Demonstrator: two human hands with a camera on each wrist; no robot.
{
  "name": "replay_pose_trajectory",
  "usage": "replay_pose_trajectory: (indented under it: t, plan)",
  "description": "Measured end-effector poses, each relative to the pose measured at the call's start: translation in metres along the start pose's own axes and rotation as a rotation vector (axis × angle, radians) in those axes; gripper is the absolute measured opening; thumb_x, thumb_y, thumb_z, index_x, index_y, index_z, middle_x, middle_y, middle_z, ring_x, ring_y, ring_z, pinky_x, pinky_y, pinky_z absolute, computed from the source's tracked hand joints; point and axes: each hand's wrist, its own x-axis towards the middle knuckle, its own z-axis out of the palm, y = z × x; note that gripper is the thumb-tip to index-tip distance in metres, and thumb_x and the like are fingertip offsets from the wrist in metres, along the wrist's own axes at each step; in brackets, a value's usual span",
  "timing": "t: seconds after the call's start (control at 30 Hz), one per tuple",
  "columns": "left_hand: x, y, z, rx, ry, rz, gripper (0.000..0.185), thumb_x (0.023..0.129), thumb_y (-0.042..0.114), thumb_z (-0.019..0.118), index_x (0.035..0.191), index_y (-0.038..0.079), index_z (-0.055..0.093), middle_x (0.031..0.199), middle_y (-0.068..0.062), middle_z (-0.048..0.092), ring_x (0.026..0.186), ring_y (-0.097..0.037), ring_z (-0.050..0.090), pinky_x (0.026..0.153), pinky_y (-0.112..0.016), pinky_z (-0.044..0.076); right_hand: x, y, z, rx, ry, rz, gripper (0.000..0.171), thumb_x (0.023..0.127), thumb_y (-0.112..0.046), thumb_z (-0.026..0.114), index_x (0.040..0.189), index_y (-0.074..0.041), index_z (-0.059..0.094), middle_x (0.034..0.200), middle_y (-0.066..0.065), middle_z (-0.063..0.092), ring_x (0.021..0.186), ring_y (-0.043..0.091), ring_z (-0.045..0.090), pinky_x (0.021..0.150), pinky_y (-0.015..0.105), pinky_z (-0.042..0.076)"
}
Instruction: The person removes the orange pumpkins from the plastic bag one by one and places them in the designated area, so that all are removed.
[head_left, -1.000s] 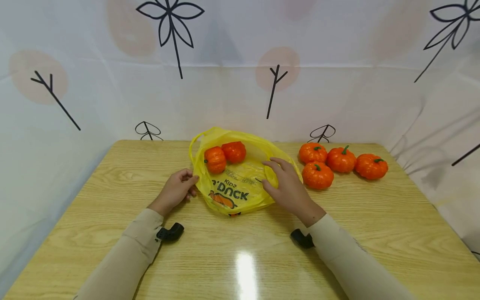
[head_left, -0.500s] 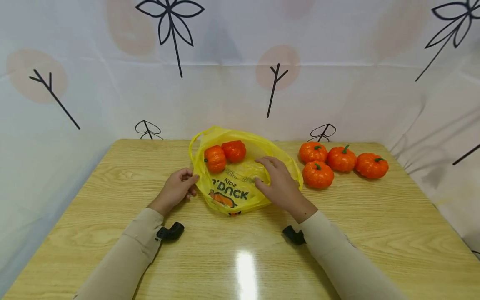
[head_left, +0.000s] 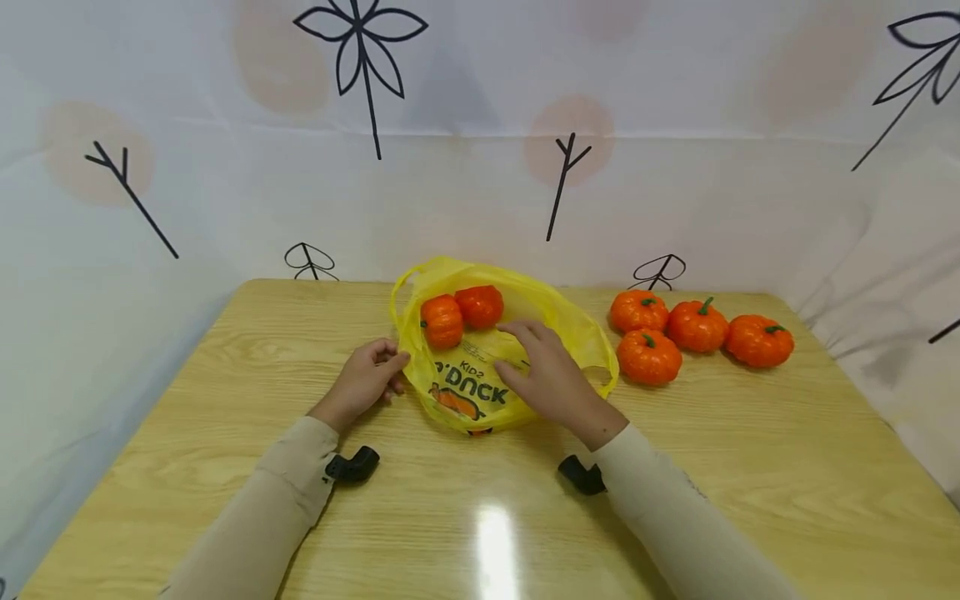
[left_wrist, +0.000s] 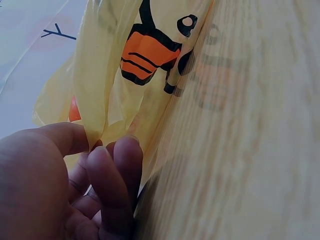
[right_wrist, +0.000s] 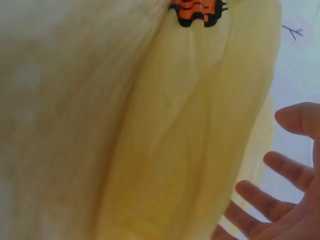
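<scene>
A yellow plastic bag (head_left: 573, 321) lies with its mouth spread on the wooden table, dark lettering and an orange duck-bill print (left_wrist: 150, 55) on it. Inside, at its left, sit a ribbed orange pumpkin (head_left: 442, 322) and a redder, pumpkin-like one (head_left: 480, 307). My left hand (head_left: 362, 382) pinches the bag's left edge between thumb and fingers. Over the bag's right part is my right hand (head_left: 551, 379), fingers spread and holding nothing; the right wrist view shows its fingers (right_wrist: 265, 202) beside the bag's rim.
Several small orange pumpkins with green stems stand grouped right of the bag, the nearest pumpkin (head_left: 649, 357) close to its rim. The wooden table (head_left: 420, 517) meets a patterned cloth backdrop (head_left: 465, 192) behind. A black wrist device (head_left: 352, 465) sits under each forearm.
My right hand has moved left, further over the bag's mouth. My left hand keeps its pinch on the bag's edge. The head view has shifted slightly; the pumpkins stay in place.
</scene>
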Motion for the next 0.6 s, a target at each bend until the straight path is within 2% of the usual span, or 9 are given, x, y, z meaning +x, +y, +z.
replay_pose_trajectory:
  t: [0.17, 0.37, 0.6]
  plan:
    - [0.002, -0.002, 0.002, 0.004, 0.009, 0.004, 0.023, 0.103, 0.026, 0.058, 0.107, 0.003, 0.056, 0.081, -0.003, 0.061, 0.064, -0.016, 0.062, 0.052, -0.026, 0.053, 0.006, -0.005, -0.006, -0.056, -0.020, -0.043, 0.053, 0.098, -0.033, 0.063, 0.145, -0.015, 0.048, 0.148, 0.012, 0.044, 0.137, 0.032, 0.044, 0.111, 0.052, 0.043]
    - [0.004, -0.005, 0.000, -0.004, 0.002, -0.004, 0.025, 0.103, 0.028, 0.058, 0.109, 0.004, 0.056, 0.081, -0.003, 0.061, 0.065, -0.016, 0.061, 0.053, -0.026, 0.053, 0.023, -0.008, -0.009, -0.108, -0.038, -0.088, 0.053, 0.098, -0.028, 0.065, 0.146, -0.012, 0.048, 0.146, 0.015, 0.047, 0.135, 0.034, 0.046, 0.111, 0.051, 0.044]
    - [0.005, -0.003, -0.001, -0.014, -0.006, -0.014, 0.020, 0.104, 0.020, 0.055, 0.107, 0.000, 0.056, 0.080, -0.005, 0.062, 0.065, -0.018, 0.062, 0.052, -0.027, 0.052, 0.044, -0.005, -0.008, -0.145, -0.119, -0.054, 0.056, 0.099, -0.034, 0.062, 0.148, -0.012, 0.045, 0.152, 0.015, 0.042, 0.140, 0.035, 0.042, 0.115, 0.051, 0.040]
